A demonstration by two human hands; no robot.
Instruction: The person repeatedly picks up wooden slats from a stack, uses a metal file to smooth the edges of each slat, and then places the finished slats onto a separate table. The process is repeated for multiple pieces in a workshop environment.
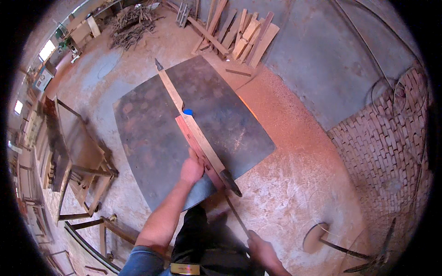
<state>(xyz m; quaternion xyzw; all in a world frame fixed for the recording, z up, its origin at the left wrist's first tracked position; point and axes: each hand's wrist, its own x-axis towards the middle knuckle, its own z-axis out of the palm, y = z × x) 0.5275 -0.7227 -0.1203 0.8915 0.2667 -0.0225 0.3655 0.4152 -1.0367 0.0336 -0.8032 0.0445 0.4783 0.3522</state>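
My left hand (192, 169) grips a reddish wooden bar (191, 138) with small slots cut in it, near its close end on the dark tabletop (152, 152). Alongside the bar lies a long pale wooden piece (202, 141) with dark pointed ends, one reaching past the table's near edge. A small blue round thing (188, 112) sits against its middle. Low on the right, my right hand (261, 252) is closed round one end of a long thin file-like tool (237, 214). The tool's far end meets the near end of the reddish bar; its exact kind cannot be made out.
At the left stands a wooden frame (76, 170) with boards on it. Planks (251, 39) lean on the far wall, by a heap of sticks (133, 25). Stacked bricks (384, 138) line the right. A round-based stand (316, 237) is on the floor nearby.
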